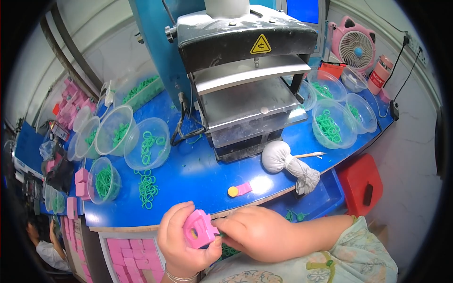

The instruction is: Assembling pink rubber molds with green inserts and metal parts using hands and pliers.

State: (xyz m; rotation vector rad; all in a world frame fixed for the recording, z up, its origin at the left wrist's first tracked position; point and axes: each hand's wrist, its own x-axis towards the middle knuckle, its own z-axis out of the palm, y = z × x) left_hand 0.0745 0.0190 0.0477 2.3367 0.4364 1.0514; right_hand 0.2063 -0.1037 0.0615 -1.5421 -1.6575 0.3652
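Note:
My left hand (177, 238) is wrapped round a pink block (204, 221) with a hollow in its face, held upright in front of the table edge. Inside the hollow a small yellowish spot shows. From the right, my right hand (259, 233) meets the block's notched side with its fingers bent together; whatever they pinch is hidden. Beyond my hands, a small pink piece (244, 189) with a yellow round end lies on the blue tabletop (203, 198). A white cloth pouch (277, 157), tied at its neck, rests to the right, beside a thin pointed stick (309, 154).
A press machine (245, 108) stands at the table's centre. Clear tubs (163, 158) of green loops flank it, with loose green loops (147, 188) at left. Pink blocks (134, 254) fill a box below. A blue bin (325, 191), red container (361, 184) and pink fan (354, 45) are right.

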